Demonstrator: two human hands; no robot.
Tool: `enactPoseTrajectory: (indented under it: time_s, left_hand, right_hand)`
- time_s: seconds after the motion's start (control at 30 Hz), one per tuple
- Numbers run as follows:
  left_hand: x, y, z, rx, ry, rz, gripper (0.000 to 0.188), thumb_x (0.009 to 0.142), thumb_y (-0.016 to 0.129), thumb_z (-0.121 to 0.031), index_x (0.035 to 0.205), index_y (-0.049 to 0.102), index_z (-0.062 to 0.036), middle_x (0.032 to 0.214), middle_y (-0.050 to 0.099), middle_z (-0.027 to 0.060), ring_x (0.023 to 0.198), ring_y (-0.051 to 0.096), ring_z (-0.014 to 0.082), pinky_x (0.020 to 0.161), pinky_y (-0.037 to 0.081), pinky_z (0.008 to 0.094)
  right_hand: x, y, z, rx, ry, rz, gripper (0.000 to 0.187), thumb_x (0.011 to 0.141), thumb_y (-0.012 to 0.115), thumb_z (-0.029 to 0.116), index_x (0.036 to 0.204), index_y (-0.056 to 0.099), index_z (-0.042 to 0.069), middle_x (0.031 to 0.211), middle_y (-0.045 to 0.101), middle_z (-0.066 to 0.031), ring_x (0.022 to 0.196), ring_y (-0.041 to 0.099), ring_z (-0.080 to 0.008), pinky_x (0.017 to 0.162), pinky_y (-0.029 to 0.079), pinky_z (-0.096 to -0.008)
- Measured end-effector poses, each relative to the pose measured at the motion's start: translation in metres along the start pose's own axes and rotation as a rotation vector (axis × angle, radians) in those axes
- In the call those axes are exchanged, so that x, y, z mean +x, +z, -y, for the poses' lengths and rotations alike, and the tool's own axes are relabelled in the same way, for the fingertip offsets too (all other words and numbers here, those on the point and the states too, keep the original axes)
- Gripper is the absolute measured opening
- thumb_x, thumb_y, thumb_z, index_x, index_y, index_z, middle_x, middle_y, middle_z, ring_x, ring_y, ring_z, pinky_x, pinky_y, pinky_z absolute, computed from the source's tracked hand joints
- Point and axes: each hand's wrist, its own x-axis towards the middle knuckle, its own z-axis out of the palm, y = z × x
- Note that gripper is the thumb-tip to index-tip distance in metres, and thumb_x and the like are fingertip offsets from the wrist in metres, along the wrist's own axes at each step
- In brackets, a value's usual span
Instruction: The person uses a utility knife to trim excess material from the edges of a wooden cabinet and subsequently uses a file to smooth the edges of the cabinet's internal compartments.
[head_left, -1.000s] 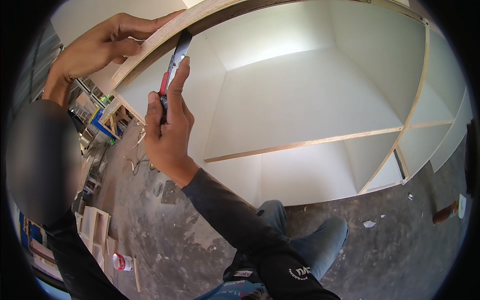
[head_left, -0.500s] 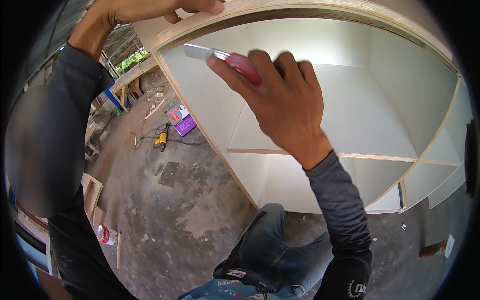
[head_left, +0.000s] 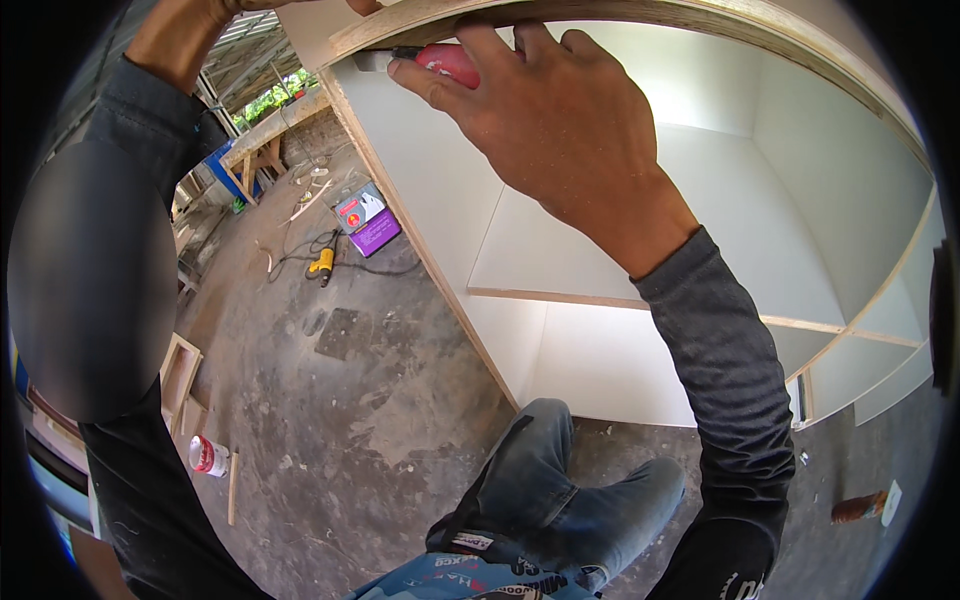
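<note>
In the head view, gripping a red-handled knife (head_left: 448,66) in the right hand (head_left: 570,120), curling the fingers round the handle, and holding the blade (head_left: 372,61) under the top front rail (head_left: 410,22), at the left corner of the white cabinet (head_left: 720,220). Holding the left hand (head_left: 228,6) up near that same corner of the cabinet, mostly cut off by the upper border, so being unable to tell whether open or closed. Showing on the floor (head_left: 420,360), left of the cabinet, a yellow power tool (head_left: 320,266) near a purple-and-grey container (head_left: 372,220).
</note>
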Motion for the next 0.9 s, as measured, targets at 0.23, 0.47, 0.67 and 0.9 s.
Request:
enactPoseTrajectory:
  time_s: [0.23, 0.47, 0.67, 0.9]
  left_hand:
    - [-0.003, 0.003, 0.007, -0.045, 0.147, -0.014, 0.04, 0.102, 0.059, -0.011, 0.142, 0.057, -0.0104, 0.103, 0.07, -0.002, 0.078, 0.056, 0.006, 0.07, 0.052, 0.022]
    - [-0.009, -0.007, -0.009, 0.067, 0.038, 0.041, 0.04, 0.1, 0.06, -0.012, 0.14, 0.059, -0.011, 0.11, 0.073, 0.0031, 0.08, 0.059, 0.0079, 0.072, 0.052, 0.0229]
    - [-0.009, 0.004, 0.017, 0.09, 0.249, -0.073, 0.039, 0.101, 0.06, -0.014, 0.14, 0.059, -0.009, 0.11, 0.073, 0.0013, 0.083, 0.056, 0.0082, 0.08, 0.05, 0.024]
    - [-0.011, 0.003, -0.003, -0.006, 0.026, -0.034, 0.038, 0.103, 0.06, -0.017, 0.138, 0.059, -0.0037, 0.103, 0.072, 0.0005, 0.082, 0.055, 0.0082, 0.078, 0.05, 0.0252]
  right_hand:
    - [0.007, -0.005, 0.0, -0.073, -0.053, -0.039, 0.019, 0.097, 0.057, 0.023, 0.104, 0.072, 0.015, 0.091, 0.059, -0.0092, 0.077, 0.066, -0.0234, 0.063, 0.052, -0.0343]
    - [0.002, 0.001, 0.007, -0.062, 0.013, 0.012, 0.019, 0.098, 0.056, 0.021, 0.102, 0.074, 0.015, 0.084, 0.057, -0.0096, 0.062, 0.063, -0.0218, 0.055, 0.05, -0.0352]
    - [0.005, 0.0, 0.007, -0.013, 0.016, -0.049, 0.02, 0.096, 0.057, 0.022, 0.105, 0.074, 0.016, 0.081, 0.056, -0.0099, 0.059, 0.061, -0.0218, 0.054, 0.049, -0.0344]
    - [-0.009, -0.01, -0.012, -0.047, 0.019, -0.005, 0.025, 0.093, 0.06, 0.023, 0.113, 0.074, 0.019, 0.081, 0.056, -0.0103, 0.057, 0.059, -0.0212, 0.051, 0.048, -0.0348]
